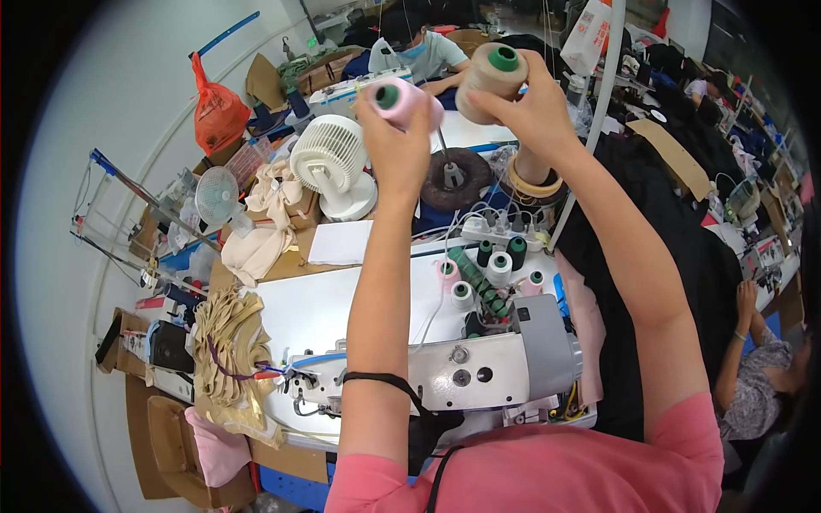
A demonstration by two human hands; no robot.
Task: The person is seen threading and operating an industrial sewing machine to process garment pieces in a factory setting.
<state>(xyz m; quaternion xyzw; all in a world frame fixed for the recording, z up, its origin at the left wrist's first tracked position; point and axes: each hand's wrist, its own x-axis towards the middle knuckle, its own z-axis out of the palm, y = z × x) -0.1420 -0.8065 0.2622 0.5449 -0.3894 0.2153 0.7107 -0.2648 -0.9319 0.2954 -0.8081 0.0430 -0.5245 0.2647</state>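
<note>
Both my arms reach up over the sewing table. My left hand (398, 152) is closed around a pink cone of thread (414, 96) with a green core end, slightly blurred. In my right hand (542, 115) is a larger beige thread cone (484, 87), also with a green core end facing me. The two cones are held apart. Below them a dark round base (453, 181) carries a metal rod, and beside it another beige cone (532, 162) stands in a round holder. Under my forearms lies a white and grey sewing machine (445, 372).
Several small thread cones (499, 269) stand behind the machine, near a white power strip (496, 229). Two fans (329, 154) and a stack of tan fabric pieces (227, 346) are at left. A white pole (593, 132) and black cloth (637, 282) are at right. Co-workers sit ahead and at right.
</note>
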